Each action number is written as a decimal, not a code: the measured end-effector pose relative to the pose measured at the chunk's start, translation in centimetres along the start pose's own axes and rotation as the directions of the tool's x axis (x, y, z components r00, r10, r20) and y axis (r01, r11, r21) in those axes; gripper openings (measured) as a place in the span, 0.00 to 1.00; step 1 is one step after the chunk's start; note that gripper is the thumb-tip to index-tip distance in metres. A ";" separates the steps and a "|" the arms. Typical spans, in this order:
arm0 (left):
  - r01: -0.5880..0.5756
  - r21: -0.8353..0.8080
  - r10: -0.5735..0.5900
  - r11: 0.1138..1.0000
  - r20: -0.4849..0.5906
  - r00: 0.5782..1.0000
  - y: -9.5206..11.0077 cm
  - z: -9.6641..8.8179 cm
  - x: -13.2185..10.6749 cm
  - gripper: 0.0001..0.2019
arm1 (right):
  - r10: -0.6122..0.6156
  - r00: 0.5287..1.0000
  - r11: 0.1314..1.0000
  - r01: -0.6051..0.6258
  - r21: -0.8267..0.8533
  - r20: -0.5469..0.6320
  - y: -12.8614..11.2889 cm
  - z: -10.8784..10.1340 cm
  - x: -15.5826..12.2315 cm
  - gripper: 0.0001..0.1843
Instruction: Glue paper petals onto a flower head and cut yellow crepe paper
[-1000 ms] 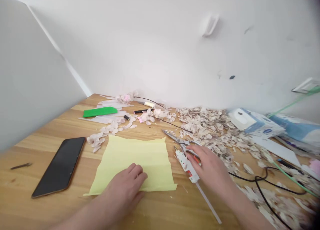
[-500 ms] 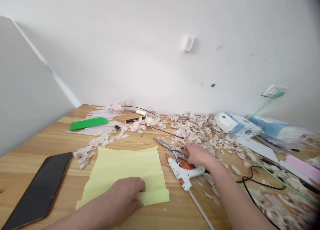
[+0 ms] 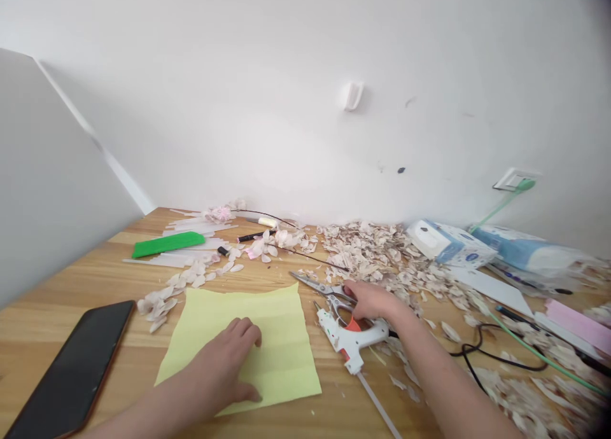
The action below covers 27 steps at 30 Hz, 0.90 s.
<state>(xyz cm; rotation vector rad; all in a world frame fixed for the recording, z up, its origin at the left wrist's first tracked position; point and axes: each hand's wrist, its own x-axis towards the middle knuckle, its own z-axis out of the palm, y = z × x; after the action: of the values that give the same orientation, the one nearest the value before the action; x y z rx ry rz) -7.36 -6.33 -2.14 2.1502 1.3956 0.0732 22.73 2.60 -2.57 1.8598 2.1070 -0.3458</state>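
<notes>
A sheet of yellow crepe paper (image 3: 277, 350) with wavy edges lies flat on the wooden table. My left hand (image 3: 229, 359) rests over its lower middle, thumb and fingers apart, with nothing gripped. At the handles of the metal scissors (image 3: 329, 289), my right hand (image 3: 370, 299) has its fingers closed round a loop; the blades point to the upper left. Just below that hand lies a white glue gun (image 3: 351, 340) with an orange trigger and a glue stick (image 3: 379, 404) sticking out of its back.
A black phone (image 3: 71, 372) lies at left. Behind are a green paper strip (image 3: 168, 243), pale sticks, a marker (image 3: 255, 235) and flowers on stems. Heaps of dried petals (image 3: 367, 245), a tissue box (image 3: 451, 243), a black cable (image 3: 506, 362) and pink paper (image 3: 577, 324) fill the right.
My left hand has shifted slightly up and left, with its fingers spreading. The paper's near edge, raised before, now lies flatter. My right hand stays at the scissors; the view has tilted slightly.
</notes>
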 end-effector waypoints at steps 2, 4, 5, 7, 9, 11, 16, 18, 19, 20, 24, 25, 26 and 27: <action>0.037 0.028 -0.036 0.999 -0.038 0.999 -0.1 0.1 0.2 0.30 | 0.001 0.997 1.000 0.001 0.028 -0.080 0.1 0.2 0.0 0.12; 0.064 0.057 -0.060 0.996 -0.057 0.997 -0.3 0.2 0.4 0.36 | 0.017 0.986 0.998 -0.007 0.061 -0.167 0.2 0.3 -0.2 0.12; 0.074 0.067 -0.070 0.995 -0.057 0.996 -0.4 0.3 0.6 0.36 | 0.032 0.978 0.997 -0.015 0.082 -0.207 0.3 0.3 -0.2 0.12; 0.089 0.065 -0.086 0.994 -0.053 0.995 -0.5 0.5 0.7 0.31 | 0.071 0.958 0.990 -0.034 0.136 -0.278 0.6 0.2 -0.5 0.10; 0.114 0.044 -0.112 0.992 -0.050 0.992 -0.4 0.7 0.8 0.24 | 0.116 0.931 0.977 -0.044 0.207 -0.345 1.1 -0.2 -0.8 0.08; 0.157 0.026 -0.156 0.987 -0.041 0.987 -0.2 0.9 0.7 0.19 | 0.162 0.899 0.954 -0.038 0.296 -0.407 1.7 -0.6 -1.2 0.08; 0.114 -0.011 -0.115 0.993 -0.049 0.992 -0.6 0.1 0.8 0.08 | 0.290 0.832 0.800 0.060 0.597 -0.472 2.8 -1.6 -2.2 0.08; 0.074 -0.088 -0.082 0.993 -0.091 0.992 -1.0 -1.2 1.1 0.07 | 0.308 0.833 0.671 0.153 0.725 -0.460 2.4 -1.9 -2.6 0.09; 0.058 -0.161 -0.077 0.985 -0.115 0.990 -1.2 -2.1 1.3 0.08 | 0.311 0.837 0.592 0.200 0.781 -0.450 2.1 -2.0 -2.8 0.10; 0.048 -0.258 -0.089 0.965 -0.150 0.985 -1.3 -2.9 1.5 0.10 | 0.312 0.843 0.507 0.243 0.827 -0.439 1.6 -2.1 -3.0 0.13; -0.009 -0.737 -0.225 0.675 -0.218 0.950 -0.7 -6.1 2.0 0.14 | 0.259 0.881 0.190 0.355 0.915 -0.396 -0.5 -2.1 -3.7 0.16; -0.038 -0.818 -0.244 0.575 -0.216 0.945 -0.3 -6.7 2.1 0.15 | 0.238 0.889 0.125 0.372 0.920 -0.392 -1.0 -2.0 -3.8 0.17; -0.076 -0.873 -0.250 0.481 -0.220 0.943 0.0 -7.1 2.1 0.15 | 0.220 0.892 0.066 0.390 0.918 -0.395 -1.5 -1.9 -3.8 0.17; -0.116 -0.908 -0.242 0.402 -0.227 0.943 0.4 -7.4 2.2 0.15 | 0.197 0.896 0.016 0.403 0.915 -0.398 -2.0 -1.8 -3.8 0.19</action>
<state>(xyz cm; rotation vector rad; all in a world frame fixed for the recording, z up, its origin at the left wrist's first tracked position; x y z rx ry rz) -8.56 -1.36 3.71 1.1187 1.1440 0.9969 21.05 -0.49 0.51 2.5554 2.4523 -2.2994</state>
